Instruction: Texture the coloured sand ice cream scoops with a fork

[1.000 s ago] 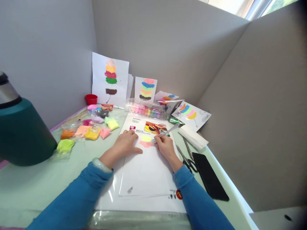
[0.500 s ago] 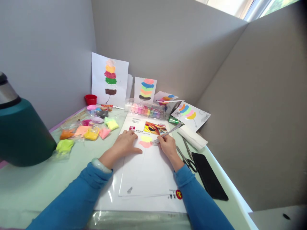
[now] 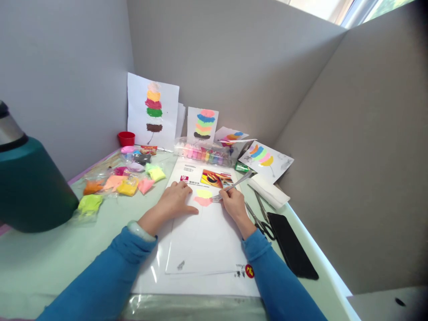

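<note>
My left hand (image 3: 174, 201) rests flat on a white sheet of paper (image 3: 203, 240), fingers spread, just left of two smears of clay. My right hand (image 3: 234, 204) is closed round a metal fork (image 3: 232, 186), whose tines touch the pink clay smear (image 3: 203, 201). A yellow-green clay smear (image 3: 203, 193) lies right above the pink one. Both forearms are in blue sleeves.
Bags of coloured clay (image 3: 125, 182) lie at the left, beside a large dark green flask (image 3: 28, 187). A clear box of clay sticks (image 3: 205, 154), a red cup (image 3: 127, 138) and finished clay pictures (image 3: 153, 109) stand at the back. Scissors (image 3: 259, 220), a black phone (image 3: 290, 252) and a folded tissue (image 3: 269, 191) are at the right.
My right hand and the fork shifted slightly to the right along the pink smear, then held still. My left hand stayed where it was.
</note>
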`<state>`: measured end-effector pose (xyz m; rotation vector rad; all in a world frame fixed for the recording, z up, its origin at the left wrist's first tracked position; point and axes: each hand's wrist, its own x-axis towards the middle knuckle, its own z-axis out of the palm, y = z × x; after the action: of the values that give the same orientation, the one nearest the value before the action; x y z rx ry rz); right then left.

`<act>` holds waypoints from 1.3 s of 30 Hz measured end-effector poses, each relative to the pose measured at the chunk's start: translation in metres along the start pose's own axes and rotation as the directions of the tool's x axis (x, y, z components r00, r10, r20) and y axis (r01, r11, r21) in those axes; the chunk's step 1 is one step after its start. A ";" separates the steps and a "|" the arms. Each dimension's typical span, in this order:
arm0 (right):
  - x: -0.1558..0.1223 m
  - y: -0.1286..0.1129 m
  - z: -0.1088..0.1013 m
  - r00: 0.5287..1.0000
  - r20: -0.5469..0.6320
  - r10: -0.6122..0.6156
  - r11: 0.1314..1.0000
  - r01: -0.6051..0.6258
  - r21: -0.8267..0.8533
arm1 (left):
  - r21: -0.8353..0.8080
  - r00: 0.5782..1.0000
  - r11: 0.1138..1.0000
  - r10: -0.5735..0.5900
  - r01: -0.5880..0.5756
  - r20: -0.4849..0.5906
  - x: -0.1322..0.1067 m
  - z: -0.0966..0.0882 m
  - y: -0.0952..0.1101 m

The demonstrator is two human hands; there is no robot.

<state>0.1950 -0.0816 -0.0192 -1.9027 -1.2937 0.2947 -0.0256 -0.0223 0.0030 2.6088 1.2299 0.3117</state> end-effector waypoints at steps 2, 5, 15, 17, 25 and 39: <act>0.001 0.001 0.000 1.000 -0.025 -0.012 0.999 0.011 -0.050 | 0.001 1.000 1.000 0.006 -0.006 -0.005 0.000 0.001 -0.001; 0.003 0.003 -0.004 0.997 -0.071 -0.022 0.997 0.017 -0.080 | -0.004 1.000 1.000 0.013 -0.014 -0.012 0.000 0.001 -0.002; 0.001 0.000 0.001 0.999 -0.032 -0.018 0.997 0.016 -0.071 | 0.001 1.000 1.000 0.006 -0.006 0.000 0.000 0.000 0.000; 0.001 0.000 0.003 0.999 -0.034 -0.022 0.998 0.020 -0.062 | 0.002 1.000 1.000 0.005 -0.005 -0.003 0.000 0.000 0.000; 0.003 0.000 0.008 0.999 -0.045 -0.020 0.998 0.018 -0.052 | 0.006 1.000 1.000 -0.006 0.006 -0.004 0.000 0.000 0.001; 0.002 0.001 0.003 0.998 -0.026 -0.055 0.998 0.055 0.001 | 0.018 1.000 1.000 0.005 -0.005 -0.013 0.001 0.002 -0.001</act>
<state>0.1943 -0.0787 -0.0212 -1.8600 -1.3253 0.2421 -0.0254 -0.0214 0.0011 2.6294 1.2362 0.3199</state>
